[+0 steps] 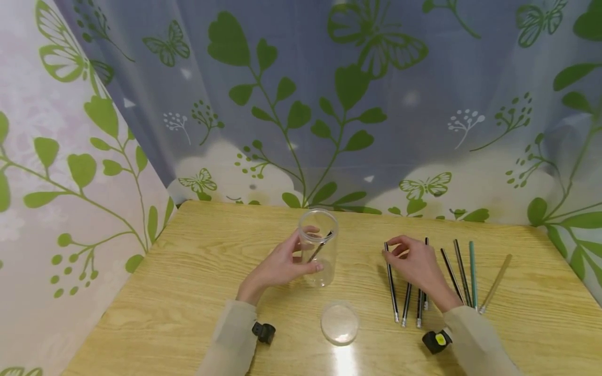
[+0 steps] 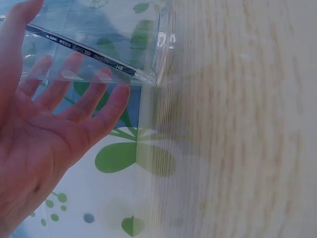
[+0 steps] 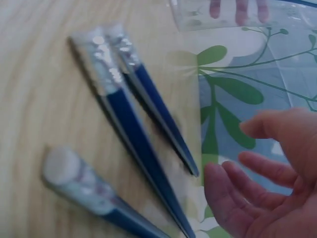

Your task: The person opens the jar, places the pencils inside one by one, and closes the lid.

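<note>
My left hand [image 1: 286,262] holds a clear plastic jar [image 1: 328,263] upright near the middle of the table, thumb at the front and fingers round the far side. A single black pencil [image 2: 89,52] leans inside it, its silver eraser end down at the jar's base; "HB" is printed on the barrel. To the right, my right hand [image 1: 416,263] hovers at the tip of the leftmost black pencil [image 1: 392,292]. In the right wrist view its thumb and fingers are spread apart with nothing between them. Several more black pencils [image 1: 419,308] lie under and beside that hand, partly hidden.
A round clear lid [image 1: 339,325] lies in front of the jar. Beyond the right wrist are a green pencil [image 1: 472,271] and a tan pencil [image 1: 497,282]. A curtain [image 1: 301,130] with leaves and butterflies hangs behind the wooden table [image 1: 188,292].
</note>
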The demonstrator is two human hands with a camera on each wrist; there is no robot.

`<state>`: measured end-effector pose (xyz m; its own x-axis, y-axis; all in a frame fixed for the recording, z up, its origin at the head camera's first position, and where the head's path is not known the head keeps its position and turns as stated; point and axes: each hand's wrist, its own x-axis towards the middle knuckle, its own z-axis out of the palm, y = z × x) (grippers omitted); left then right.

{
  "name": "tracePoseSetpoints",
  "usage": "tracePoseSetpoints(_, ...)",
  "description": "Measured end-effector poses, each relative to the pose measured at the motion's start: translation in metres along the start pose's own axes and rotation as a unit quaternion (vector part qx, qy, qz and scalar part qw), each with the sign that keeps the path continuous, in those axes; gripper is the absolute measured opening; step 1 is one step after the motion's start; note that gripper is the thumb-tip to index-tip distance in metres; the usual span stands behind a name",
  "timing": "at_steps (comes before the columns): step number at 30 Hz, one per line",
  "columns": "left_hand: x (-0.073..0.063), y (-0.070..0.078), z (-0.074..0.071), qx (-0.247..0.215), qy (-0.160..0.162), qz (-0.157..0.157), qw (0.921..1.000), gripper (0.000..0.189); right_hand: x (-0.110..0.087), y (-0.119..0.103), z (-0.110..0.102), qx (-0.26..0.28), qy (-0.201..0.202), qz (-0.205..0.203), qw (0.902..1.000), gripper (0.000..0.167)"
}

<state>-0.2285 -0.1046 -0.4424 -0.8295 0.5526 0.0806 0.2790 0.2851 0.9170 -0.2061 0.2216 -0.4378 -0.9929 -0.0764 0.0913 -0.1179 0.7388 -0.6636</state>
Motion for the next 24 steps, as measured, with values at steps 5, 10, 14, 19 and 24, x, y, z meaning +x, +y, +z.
tracePoseSetpoints(5,0.0,0.001,0.0,-0.001,-0.003,0.001,1.0,0.071,0.001,0.005,0.006,-0.017,-0.055,0.042,0.9974,0.044)
tracePoseSetpoints(10,0.0,0.002,0.0,-0.003,-0.004,-0.003,1.0,0.071,0.002,0.007,0.011,-0.024,-0.076,0.069,0.9944,0.049)
tracePoseSetpoints(14,0.0,0.002,0.0,-0.004,-0.003,-0.004,1.0,0.072,0.004,0.005,0.014,-0.018,-0.082,0.079,0.9933,0.051)
tracePoseSetpoints(19,-0.001,0.003,0.0,-0.004,-0.003,-0.005,1.0,0.071,0.004,0.003,0.014,0.0,-0.085,0.09,0.9923,0.053)
tracePoseSetpoints(24,-0.001,0.002,0.0,-0.004,-0.003,-0.005,1.0,0.071,0.004,0.003,0.011,0.029,-0.092,0.11,0.9892,0.056)
